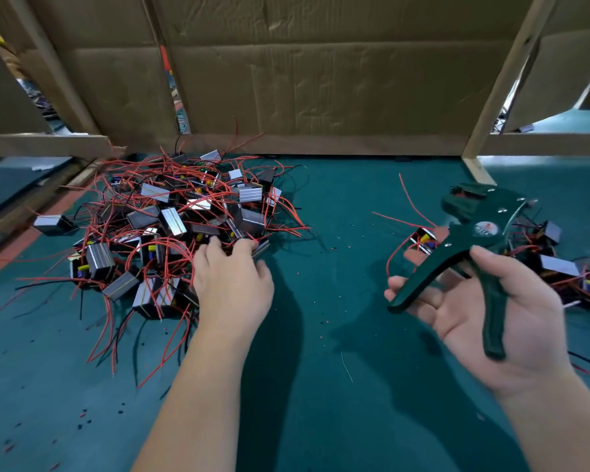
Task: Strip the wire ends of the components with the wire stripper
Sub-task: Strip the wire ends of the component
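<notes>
Head camera, looking down at my green desk [321,386]. One dark green wire stripper [481,226] lies across my upturned right hand [491,308], raised above the desk. My thumb hooks over one handle and my fingers sit under the other, with the handles spread apart. Its round red and white label is too blurred to read.

There are two piles of small grey block components with red and black wires. The large pile [171,226], too many to count, is on the left. The smaller pile [559,267] is behind the stripper.

My left hand [232,281] reaches into the large pile's near edge, fingers bent among the wires. I cannot tell whether it grips anything.
</notes>
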Tool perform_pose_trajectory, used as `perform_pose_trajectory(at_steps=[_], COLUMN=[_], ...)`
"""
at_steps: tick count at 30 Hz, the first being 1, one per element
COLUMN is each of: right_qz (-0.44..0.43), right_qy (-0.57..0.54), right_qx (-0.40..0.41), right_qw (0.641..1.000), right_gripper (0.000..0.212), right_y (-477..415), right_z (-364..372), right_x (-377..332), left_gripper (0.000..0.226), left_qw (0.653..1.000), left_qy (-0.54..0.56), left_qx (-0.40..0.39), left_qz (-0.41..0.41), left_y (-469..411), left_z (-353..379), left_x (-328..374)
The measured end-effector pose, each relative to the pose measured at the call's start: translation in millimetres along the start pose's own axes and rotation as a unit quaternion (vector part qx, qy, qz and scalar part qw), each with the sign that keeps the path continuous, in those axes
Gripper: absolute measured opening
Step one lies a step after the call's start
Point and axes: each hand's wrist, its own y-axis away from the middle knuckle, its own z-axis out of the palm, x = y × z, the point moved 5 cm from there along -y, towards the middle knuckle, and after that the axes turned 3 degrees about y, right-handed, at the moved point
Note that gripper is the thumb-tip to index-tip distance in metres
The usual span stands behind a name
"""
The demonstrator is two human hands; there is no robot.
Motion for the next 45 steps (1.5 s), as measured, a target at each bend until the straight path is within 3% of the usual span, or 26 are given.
perform_pose_trajectory(at_steps=[3, 5, 8, 12, 14, 18, 20, 23, 26, 28, 30, 32, 34, 36, 40, 43, 45], right_qz=[0.029, 0.038, 0.048, 0.064, 0.070, 0.081, 0.082, 0.082, 0.081, 0.083, 0.083, 0.084, 0.092, 0.107, 0.126, 0.107, 0.096], right_qy=[0.006, 0.014, 0.013, 0.011, 0.013, 0.008, 0.009, 0.013, 0.012, 0.011, 0.009, 0.003, -0.005, -0.022, -0.072, -0.079, -0.066], right_qx=[-0.038, -0.063, -0.079, -0.082, -0.082, -0.086, -0.092, -0.093, -0.095, -0.099, -0.100, -0.101, -0.105, -0.116, -0.176, -0.214, -0.220], right_qw=[0.999, 0.997, 0.996, 0.995, 0.994, 0.993, 0.992, 0.992, 0.992, 0.992, 0.992, 0.991, 0.990, 0.987, 0.974, 0.968, 0.969], right_gripper=[0.079, 0.092, 0.098, 0.099, 0.099, 0.089, 0.092, 0.097, 0.095, 0.090, 0.090, 0.094, 0.096, 0.094, 0.076, 0.069, 0.070], right_y=[1, 2, 4, 6, 6, 6, 7, 7, 7, 7, 7, 7, 6, 8, 13, 16, 16], right_z=[7, 11, 15, 20, 21, 20, 21, 21, 21, 21, 21, 21, 21, 23, 32, 37, 37], right_x=[3, 6, 9, 14, 16, 18, 20, 20, 20, 20, 20, 22, 23, 24, 22, 20, 20], left_gripper=[0.036, 0.033, 0.035, 0.056, 0.068, 0.080, 0.075, 0.059, 0.035, 0.013, 0.025, 0.039, 0.043, 0.046, 0.031, 0.034, 0.030], left_qw=[1.000, 1.000, 0.999, 0.967, 0.976, 0.997, 0.998, 0.982, 0.928, 0.869, 0.800, 0.700, 0.594, 0.563, 0.608, 0.708, 0.755], left_qy=[-0.024, -0.012, 0.043, 0.250, 0.213, 0.014, 0.040, 0.187, 0.343, 0.451, 0.563, 0.702, 0.803, 0.819, 0.776, 0.677, 0.609], left_qx=[-0.005, 0.010, 0.012, 0.049, 0.028, -0.068, -0.036, 0.036, 0.144, 0.194, 0.201, 0.128, -0.009, -0.101, -0.170, -0.181, -0.194], left_qz=[0.014, 0.008, -0.010, -0.028, -0.021, 0.020, 0.024, 0.008, 0.039, 0.060, 0.049, -0.002, -0.048, -0.052, 0.003, 0.089, 0.148], left_y=[-1, -4, -8, -17, -22, -18, -18, -16, -9, -5, -5, -7, -6, -2, 12, 22, 28], left_z=[2, 0, -1, -8, -6, 18, 15, 3, -12, -23, -28, -23, -12, -6, 2, 5, 5], left_x=[-1, -2, 0, 8, 8, 13, 13, 9, 7, 6, 4, 5, 17, 29, 45, 53, 57])
